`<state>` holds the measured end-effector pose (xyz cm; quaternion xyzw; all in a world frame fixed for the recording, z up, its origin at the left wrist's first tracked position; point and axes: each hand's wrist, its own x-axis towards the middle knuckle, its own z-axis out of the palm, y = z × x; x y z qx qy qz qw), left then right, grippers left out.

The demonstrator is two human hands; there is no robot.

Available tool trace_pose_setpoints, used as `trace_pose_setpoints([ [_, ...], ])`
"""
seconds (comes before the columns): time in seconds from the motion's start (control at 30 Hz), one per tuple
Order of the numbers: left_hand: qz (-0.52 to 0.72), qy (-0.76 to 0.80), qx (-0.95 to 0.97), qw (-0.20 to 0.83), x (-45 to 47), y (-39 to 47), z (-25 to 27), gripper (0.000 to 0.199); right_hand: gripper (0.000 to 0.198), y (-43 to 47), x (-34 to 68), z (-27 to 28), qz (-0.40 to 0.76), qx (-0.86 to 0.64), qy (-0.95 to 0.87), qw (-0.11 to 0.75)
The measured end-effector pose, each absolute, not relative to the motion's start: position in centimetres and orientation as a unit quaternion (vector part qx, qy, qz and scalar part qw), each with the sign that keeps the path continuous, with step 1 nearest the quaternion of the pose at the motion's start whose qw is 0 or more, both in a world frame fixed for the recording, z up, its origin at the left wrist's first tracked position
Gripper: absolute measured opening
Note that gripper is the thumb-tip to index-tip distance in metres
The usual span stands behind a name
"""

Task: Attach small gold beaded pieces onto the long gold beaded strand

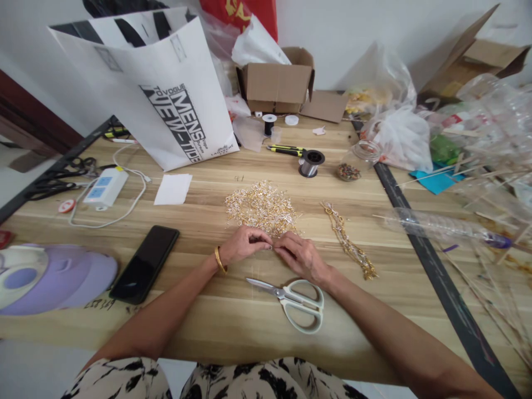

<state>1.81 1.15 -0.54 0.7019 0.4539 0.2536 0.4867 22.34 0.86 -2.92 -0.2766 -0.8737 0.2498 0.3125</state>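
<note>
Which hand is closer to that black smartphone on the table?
Left. The left hand is to the right of the black smartphone; the right hand is farther away, beyond the left.

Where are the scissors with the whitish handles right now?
In the head view, the scissors lie on the table just right of the middle, below the right hand and nearer the person than the gold pile.

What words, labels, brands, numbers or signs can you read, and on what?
"TO VOGUE": white shopping bag
"MENS": same bag
"NEW-TIDE": same bag
"369": handwritten on the wooden table; the characters before it are unclear.
Too small or blurred: the shopping bag's smaller print, yellow lettering on the red bag.
</note>
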Motion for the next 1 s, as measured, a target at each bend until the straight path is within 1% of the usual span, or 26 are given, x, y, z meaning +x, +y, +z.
trace_pose_setpoints([
  [0.33, 0.26, 0.46, 0.689, 0.497, 1.9, 1.1, -0.54, 0.012, 0.013, 0.88, 22.32, -3.08, 0.258, -0.276, -0.871, 0.314],
  [0.7, 0.283, 0.46, 0.644, 0.541, 2.07, 0.98, -0.73, 0.011, 0.008, 0.84, 22.31, -3.15, 0.261, -0.283, -0.867, 0.316],
  [1.0, 0.302, 0.468, 0.624, 0.548, 2.29, 0.94, -0.85, 0.018, 0.007, 0.81, 22.28, -3.12, 0.263, -0.281, -0.871, 0.305],
])
